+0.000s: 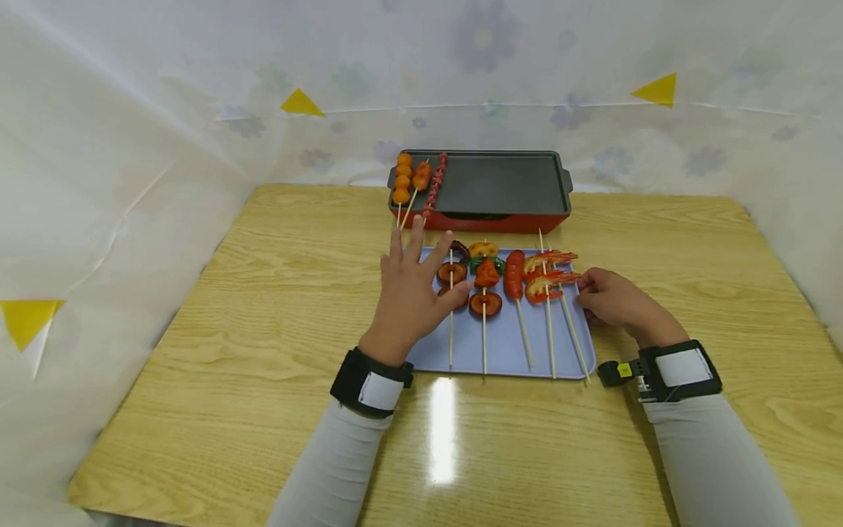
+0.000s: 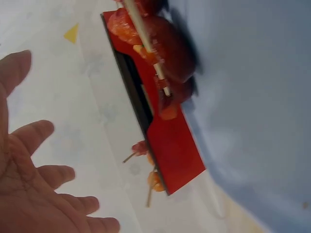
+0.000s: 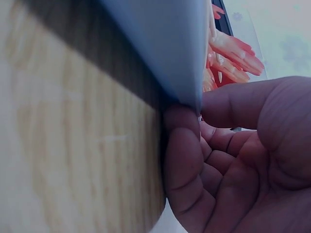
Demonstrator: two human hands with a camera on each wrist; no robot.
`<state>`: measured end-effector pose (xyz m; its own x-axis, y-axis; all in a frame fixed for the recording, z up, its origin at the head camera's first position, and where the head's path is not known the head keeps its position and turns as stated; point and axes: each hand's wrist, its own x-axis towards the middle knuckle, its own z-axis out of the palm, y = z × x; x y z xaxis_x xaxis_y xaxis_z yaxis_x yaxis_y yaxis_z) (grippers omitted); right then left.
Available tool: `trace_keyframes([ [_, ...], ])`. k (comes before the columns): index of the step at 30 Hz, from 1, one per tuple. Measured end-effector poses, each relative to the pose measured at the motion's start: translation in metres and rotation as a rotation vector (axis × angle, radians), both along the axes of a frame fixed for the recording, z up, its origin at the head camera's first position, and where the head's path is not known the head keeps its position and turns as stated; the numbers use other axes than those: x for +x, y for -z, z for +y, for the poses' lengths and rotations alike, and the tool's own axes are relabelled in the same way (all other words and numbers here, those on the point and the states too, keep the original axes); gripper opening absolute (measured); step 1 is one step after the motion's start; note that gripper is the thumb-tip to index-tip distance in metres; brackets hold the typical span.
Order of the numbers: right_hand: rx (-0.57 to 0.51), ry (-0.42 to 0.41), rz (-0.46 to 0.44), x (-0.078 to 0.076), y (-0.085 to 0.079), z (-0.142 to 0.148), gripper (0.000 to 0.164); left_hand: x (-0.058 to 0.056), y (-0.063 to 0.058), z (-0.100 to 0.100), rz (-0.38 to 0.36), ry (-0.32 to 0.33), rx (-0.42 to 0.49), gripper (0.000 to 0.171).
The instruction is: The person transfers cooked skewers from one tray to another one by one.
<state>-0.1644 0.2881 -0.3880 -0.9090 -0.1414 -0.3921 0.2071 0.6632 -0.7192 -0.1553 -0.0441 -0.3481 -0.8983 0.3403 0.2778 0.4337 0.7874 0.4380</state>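
A pale blue tray [image 1: 503, 355] lies on the table with several toy skewers on it. They include a mushroom-slice skewer [image 1: 451, 274], a mixed skewer [image 1: 486, 274], a red sausage [image 1: 514, 275] and shrimp skewers [image 1: 545, 288]. My right hand [image 1: 615, 300] pinches the tray's right edge, thumb on top and forefinger underneath, as the right wrist view shows. My left hand [image 1: 410, 296] is over the tray's left side with fingers spread, covering part of that edge and of the mushroom skewer. In the left wrist view its fingers [image 2: 34, 138] are straight and hold nothing.
Behind the tray stands a red toy grill with a dark top plate [image 1: 507, 183]. On its left end lie an orange ball skewer [image 1: 402, 179], an orange-brown piece on a stick [image 1: 421, 176] and a thin dark red skewer [image 1: 437, 183]. A white flowered curtain [image 1: 421, 73] hangs behind the wooden table [image 1: 263, 307].
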Motion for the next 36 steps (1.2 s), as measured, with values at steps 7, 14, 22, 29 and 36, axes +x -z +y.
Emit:
trace_keyframes([
  [7,-0.009,0.007,0.003,0.0,0.001,-0.001,0.024,-0.003,-0.014,-0.001,0.027,-0.012,-0.015,0.071],
  [14,-0.012,0.0,0.015,0.0,-0.002,0.0,0.023,-0.035,-0.026,-0.001,0.176,-0.012,0.07,0.064],
  [22,-0.033,0.003,-0.001,0.001,-0.001,0.0,0.023,-0.072,-0.034,-0.001,0.077,-0.056,-0.212,0.057],
  [29,-0.022,0.004,0.005,0.002,-0.001,0.001,0.022,-0.097,-0.028,-0.001,-0.09,-0.037,-0.325,0.027],
  [36,-0.018,0.001,-0.004,0.001,-0.002,0.0,0.023,-0.099,-0.026,0.002,-0.147,-0.086,-0.252,0.022],
])
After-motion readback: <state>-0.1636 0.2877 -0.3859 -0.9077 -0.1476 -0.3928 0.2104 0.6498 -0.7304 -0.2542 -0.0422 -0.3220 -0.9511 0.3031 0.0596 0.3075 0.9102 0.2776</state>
